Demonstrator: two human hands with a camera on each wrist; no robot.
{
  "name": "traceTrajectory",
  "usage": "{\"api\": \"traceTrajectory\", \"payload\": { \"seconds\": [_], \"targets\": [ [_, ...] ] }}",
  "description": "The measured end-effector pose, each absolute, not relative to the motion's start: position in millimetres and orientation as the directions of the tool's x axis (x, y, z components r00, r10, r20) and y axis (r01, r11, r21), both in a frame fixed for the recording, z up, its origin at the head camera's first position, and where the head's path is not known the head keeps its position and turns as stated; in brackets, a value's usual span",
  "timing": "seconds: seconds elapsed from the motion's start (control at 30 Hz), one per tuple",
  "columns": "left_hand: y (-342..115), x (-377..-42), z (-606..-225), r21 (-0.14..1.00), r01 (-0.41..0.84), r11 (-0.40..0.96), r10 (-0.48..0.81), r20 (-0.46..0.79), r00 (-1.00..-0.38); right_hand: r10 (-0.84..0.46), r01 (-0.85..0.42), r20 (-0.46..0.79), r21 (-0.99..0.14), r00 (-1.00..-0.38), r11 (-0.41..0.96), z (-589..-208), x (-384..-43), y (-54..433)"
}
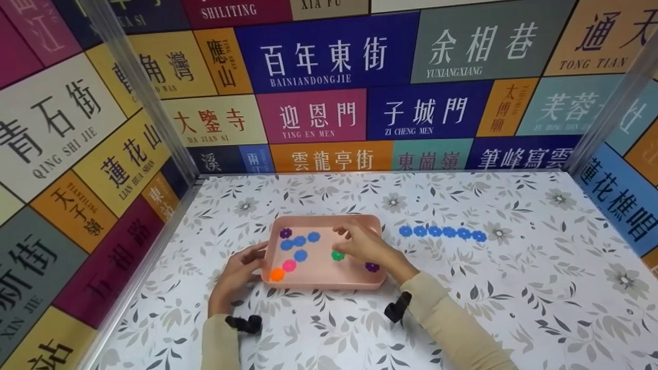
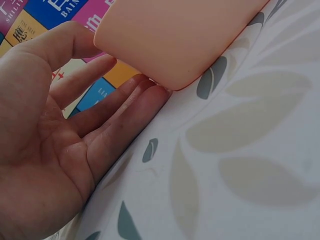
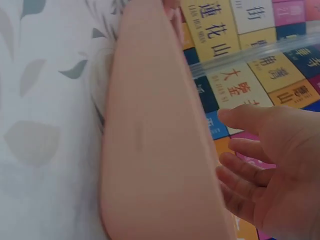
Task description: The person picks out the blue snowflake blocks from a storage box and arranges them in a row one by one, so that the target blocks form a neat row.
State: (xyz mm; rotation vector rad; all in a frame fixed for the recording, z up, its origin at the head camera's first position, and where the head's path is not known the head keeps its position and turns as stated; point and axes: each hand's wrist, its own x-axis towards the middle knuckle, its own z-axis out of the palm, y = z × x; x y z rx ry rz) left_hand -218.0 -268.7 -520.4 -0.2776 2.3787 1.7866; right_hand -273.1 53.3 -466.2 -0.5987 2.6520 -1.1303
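Observation:
A shallow pink tray (image 1: 324, 283) rests on the table. My left hand (image 1: 241, 267) is at its left end, and the left wrist view shows the fingertips (image 2: 162, 92) touching the tray's side with fairly straight fingers. Over the right half of the tray hovers my right hand (image 1: 362, 244), loosely bent, with nothing visible in it; the right wrist view shows the thumb apart from the fingers. Close below that hand lies a green flower piece (image 1: 337, 255). Inside the tray are several blue flower pieces (image 1: 300, 255), a pink one (image 1: 289, 265), an orange one (image 1: 277, 274) and two purple ones (image 1: 372, 267).
To the right of the tray, several blue flower pieces (image 1: 435, 231) form a nearly straight row on the table. A floral cloth (image 1: 540, 288) covers the tabletop. Walls with coloured Chinese street-name panels (image 1: 329, 46) stand behind and at both sides.

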Motion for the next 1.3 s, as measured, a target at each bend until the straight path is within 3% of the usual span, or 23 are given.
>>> {"api": "traceTrajectory", "payload": {
  "seconds": [0.67,1.3],
  "targets": [
    [-271,-219,-523,0.944,-0.21,0.253,-0.045,-0.206,-0.978,-0.541,-0.296,-0.087,-0.759,-0.837,0.58,-479,-271,-3],
    [-271,-219,-521,0.941,-0.231,0.247,-0.044,-0.228,-0.973,-0.565,-0.36,-0.028,-0.745,-0.825,0.562,-490,-279,-24]
  ]
}}
